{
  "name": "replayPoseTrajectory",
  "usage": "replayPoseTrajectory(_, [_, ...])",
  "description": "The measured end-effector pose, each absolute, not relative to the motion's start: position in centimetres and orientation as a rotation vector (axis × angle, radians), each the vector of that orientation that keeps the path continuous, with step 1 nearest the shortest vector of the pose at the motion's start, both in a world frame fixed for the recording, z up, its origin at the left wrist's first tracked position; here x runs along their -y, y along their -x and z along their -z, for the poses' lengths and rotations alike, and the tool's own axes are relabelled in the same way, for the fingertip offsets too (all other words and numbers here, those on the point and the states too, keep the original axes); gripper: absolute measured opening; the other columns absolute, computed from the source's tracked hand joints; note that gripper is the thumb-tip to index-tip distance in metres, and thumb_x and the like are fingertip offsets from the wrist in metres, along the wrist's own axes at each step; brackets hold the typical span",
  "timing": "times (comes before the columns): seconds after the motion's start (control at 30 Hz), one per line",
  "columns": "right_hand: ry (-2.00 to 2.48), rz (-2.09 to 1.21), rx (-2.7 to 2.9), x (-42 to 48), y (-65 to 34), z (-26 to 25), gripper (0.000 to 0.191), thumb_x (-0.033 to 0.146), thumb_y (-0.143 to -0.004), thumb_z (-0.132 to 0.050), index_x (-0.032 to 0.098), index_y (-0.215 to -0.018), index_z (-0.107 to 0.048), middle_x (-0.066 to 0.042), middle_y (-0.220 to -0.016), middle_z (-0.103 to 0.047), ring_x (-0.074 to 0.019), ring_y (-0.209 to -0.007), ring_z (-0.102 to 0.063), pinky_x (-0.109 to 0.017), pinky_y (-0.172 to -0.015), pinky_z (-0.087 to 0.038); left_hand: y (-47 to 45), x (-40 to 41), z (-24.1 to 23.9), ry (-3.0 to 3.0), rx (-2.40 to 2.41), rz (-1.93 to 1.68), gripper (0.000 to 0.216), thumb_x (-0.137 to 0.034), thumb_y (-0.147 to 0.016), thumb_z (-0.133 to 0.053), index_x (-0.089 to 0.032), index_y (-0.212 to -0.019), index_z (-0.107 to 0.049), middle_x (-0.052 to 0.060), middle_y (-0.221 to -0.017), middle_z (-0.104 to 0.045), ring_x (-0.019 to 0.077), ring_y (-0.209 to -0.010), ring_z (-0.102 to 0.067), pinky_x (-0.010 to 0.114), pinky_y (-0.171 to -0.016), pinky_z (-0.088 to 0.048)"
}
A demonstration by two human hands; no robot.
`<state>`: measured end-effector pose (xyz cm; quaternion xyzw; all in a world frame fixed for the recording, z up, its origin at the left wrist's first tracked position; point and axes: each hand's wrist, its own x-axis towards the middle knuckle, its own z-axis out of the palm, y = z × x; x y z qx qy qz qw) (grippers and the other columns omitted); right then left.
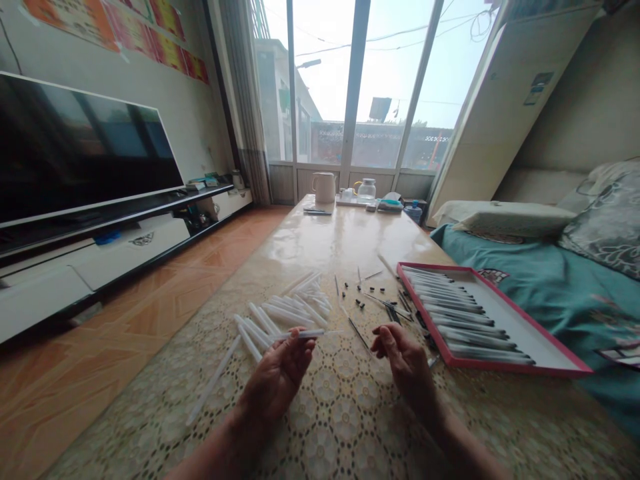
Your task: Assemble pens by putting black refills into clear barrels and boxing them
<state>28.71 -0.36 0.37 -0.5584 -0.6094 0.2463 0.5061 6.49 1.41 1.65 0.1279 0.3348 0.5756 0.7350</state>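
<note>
My left hand (280,373) is closed around a white pen barrel (311,333), gripped between thumb and fingers. A thin clear tip sticks out of the barrel's right end. Just behind that hand lies a pile of white pen barrels (293,308), with a single long white tube (213,383) to its left. My right hand (403,353) has its fingers pinched together over the table; whatever they hold, if anything, is hidden. Beside its fingertips lies a thin dark pen refill (358,333). Small black pen plugs (360,304) and more dark slender parts (393,310) are scattered beyond.
A red-rimmed shallow box (555,367) at the right holds a row of pens with dark ends (470,317). At the table's far end stand a beige pitcher (325,188) and a glass jar (367,191). A sofa with a teal cover (550,273) borders the table's right side.
</note>
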Motion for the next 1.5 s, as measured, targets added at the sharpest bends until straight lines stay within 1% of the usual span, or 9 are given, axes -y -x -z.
replayPoseTrajectory(0.13, [1.503, -0.518, 1.49, -1.2, -30.0, 0.7, 0.029, 0.04, -0.09, -0.043, 0.016, -0.086, -0.059, -0.007, -0.071, -0.067, -0.019, -0.065, -0.064, -0.028, -0.061, -0.049, -6.5, -1.4, -2.0, -0.269, -0.744, -1.261, 0.021, -0.002, -0.086, -0.048, -0.01, -0.079, -0.065, 0.007, -0.072, -0.071, 0.0114, -0.06, -0.069, 0.017, -0.056, -0.057])
replayPoseTrajectory(0.37, [1.688, -0.467, 1.697, -2.5, -29.9, 0.9, 0.02, 0.021, -0.082, -0.045, 0.016, -0.092, -0.062, -0.009, -0.088, -0.071, -0.0183, -0.082, -0.067, -0.027, -0.07, -0.049, -7.0, -1.0, -2.0, -0.401, -0.752, -1.196, 0.007, -0.006, -0.08, -0.061, -0.013, -0.081, -0.061, 0.006, -0.071, -0.071, 0.0144, -0.062, -0.07, 0.021, -0.059, -0.057])
replayPoseTrajectory(0.57, [1.82, -0.366, 1.798, -5.1, -29.8, 0.1, 0.013, 0.012, -0.074, -0.053, 0.018, -0.076, -0.065, -0.005, -0.073, -0.07, -0.0179, -0.07, -0.064, -0.025, -0.063, -0.043, -7.0, -0.9, -1.4, -0.5, -0.785, -1.142, 0.011, -0.014, -0.076, -0.069, -0.013, -0.084, -0.061, 0.003, -0.067, -0.07, 0.0106, -0.052, -0.064, 0.019, -0.05, -0.052])
replayPoseTrajectory(0.7, [1.898, -0.255, 1.781, -7.4, -29.5, -0.4, 0.022, 0.013, -0.08, -0.05, 0.016, -0.097, -0.064, -0.012, -0.089, -0.07, -0.0207, -0.078, -0.064, -0.027, -0.065, -0.041, -7.0, -1.0, -1.2, -0.507, -0.757, -1.132, 0.011, -0.015, -0.076, -0.069, -0.013, -0.084, -0.061, 0.003, -0.066, -0.069, 0.0093, -0.052, -0.062, 0.018, -0.05, -0.05])
replayPoseTrajectory(0.77, [1.918, -0.22, 1.768, -8.1, -29.1, -0.5, 0.023, 0.015, -0.083, -0.05, 0.016, -0.101, -0.062, -0.014, -0.094, -0.068, -0.0219, -0.083, -0.064, -0.027, -0.065, -0.04, -7.0, -1.1, -1.3, -0.505, -0.755, -1.131, 0.011, -0.016, -0.076, -0.069, -0.013, -0.083, -0.061, 0.003, -0.066, -0.068, 0.0092, -0.053, -0.062, 0.018, -0.05, -0.049])
replayPoseTrajectory(0.97, [1.921, -0.196, 1.72, -8.2, -28.5, -0.5, 0.011, 0.019, -0.083, -0.052, 0.017, -0.084, -0.062, -0.014, -0.093, -0.067, -0.0222, -0.078, -0.063, -0.028, -0.062, -0.038, -6.9, -1.1, -1.4, -0.489, -0.77, -1.135, 0.008, -0.014, -0.078, -0.067, -0.013, -0.083, -0.061, 0.003, -0.066, -0.068, 0.0091, -0.051, -0.062, 0.018, -0.049, -0.049])
replayPoseTrajectory(1.2, [1.694, -0.388, 1.694, -4.2, -27.8, -1.0, 0.01, 0.028, -0.085, -0.053, 0.019, -0.08, -0.055, -0.002, -0.07, -0.064, -0.0145, -0.064, -0.061, -0.022, -0.059, -0.043, -7.0, -1.1, -1.1, -0.53, -0.801, -1.15, 0.009, -0.014, -0.078, -0.068, -0.012, -0.085, -0.063, 0.005, -0.067, -0.07, 0.0123, -0.06, -0.066, 0.02, -0.056, -0.053])
replayPoseTrajectory(1.33, [1.295, -0.755, 1.518, -0.4, -26.3, -1.4, 0.016, 0.034, -0.082, -0.06, 0.019, -0.082, -0.056, -0.002, -0.071, -0.062, -0.0152, -0.064, -0.06, -0.023, -0.057, -0.046, -7.1, -1.1, -1.1, -0.565, -0.797, -1.137, 0.017, -0.017, -0.071, -0.075, -0.012, -0.085, -0.066, 0.006, -0.07, -0.072, 0.014, -0.065, -0.068, 0.022, -0.062, -0.054])
replayPoseTrajectory(1.5, [1.163, -0.884, 1.387, 1.5, -25.4, -0.6, 0.016, 0.032, -0.08, -0.063, 0.018, -0.086, -0.059, -0.002, -0.075, -0.063, -0.0155, -0.068, -0.06, -0.026, -0.064, -0.049, -7.1, -1.1, -1.1, -0.631, -0.776, -1.108, 0.022, -0.02, -0.067, -0.079, -0.011, -0.084, -0.068, 0.006, -0.07, -0.072, 0.0142, -0.066, -0.068, 0.023, -0.065, -0.054])
